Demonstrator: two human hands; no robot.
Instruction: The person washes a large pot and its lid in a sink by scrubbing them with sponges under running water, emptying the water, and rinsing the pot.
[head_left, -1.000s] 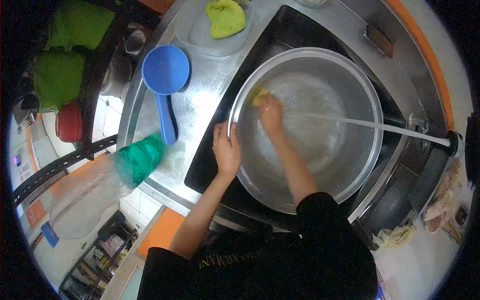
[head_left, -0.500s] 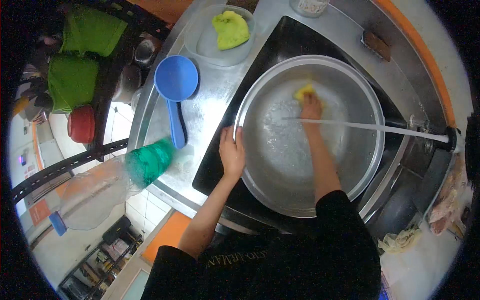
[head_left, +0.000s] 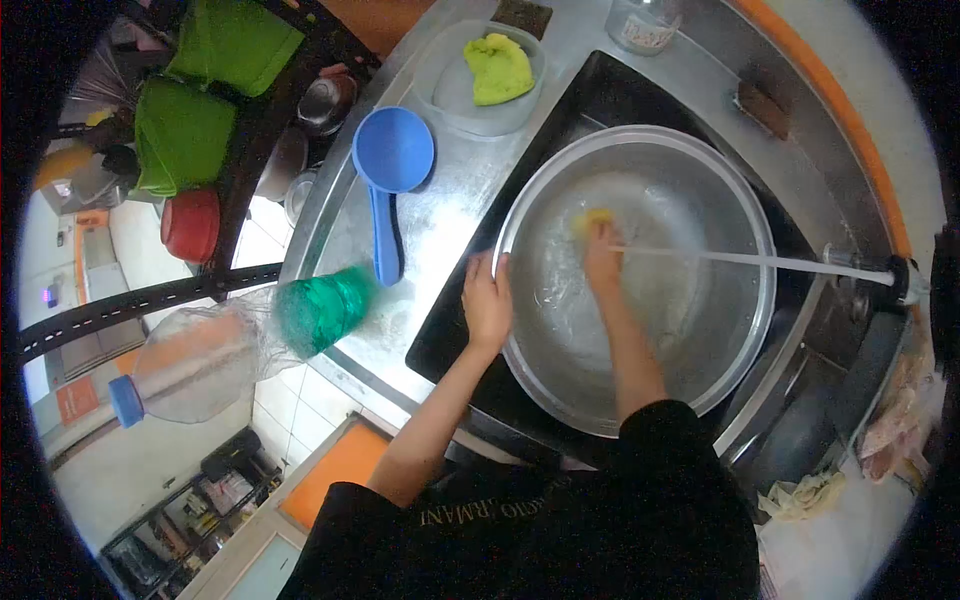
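A big round metal basin (head_left: 640, 134) sits over a black sink, with a shallow pool of water inside. My left hand (head_left: 487, 308) is closed over its left rim, thumb on the inner side. Inside the basin, my right hand (head_left: 602, 262) presses a yellow sponge (head_left: 597, 217) against the far part of the wet bottom; its fingers are blurred by motion. A thin stream of water (head_left: 770, 261) comes in from the faucet (head_left: 904, 279) on the right and falls close to my right hand.
Left of the basin, a blue dipper (head_left: 392, 150) lies on the metal counter. Beyond it stands a plastic tub (head_left: 435, 85) with a yellow-green cloth (head_left: 500, 70). A jar (head_left: 645, 28), a brown scrubber (head_left: 762, 108) and a green-and-clear bottle (head_left: 322, 312) are also around.
My right hand has moved the sponge nearer to me and slightly left across the basin's bottom. My left hand keeps hold of the rim. The whole view has shifted a little.
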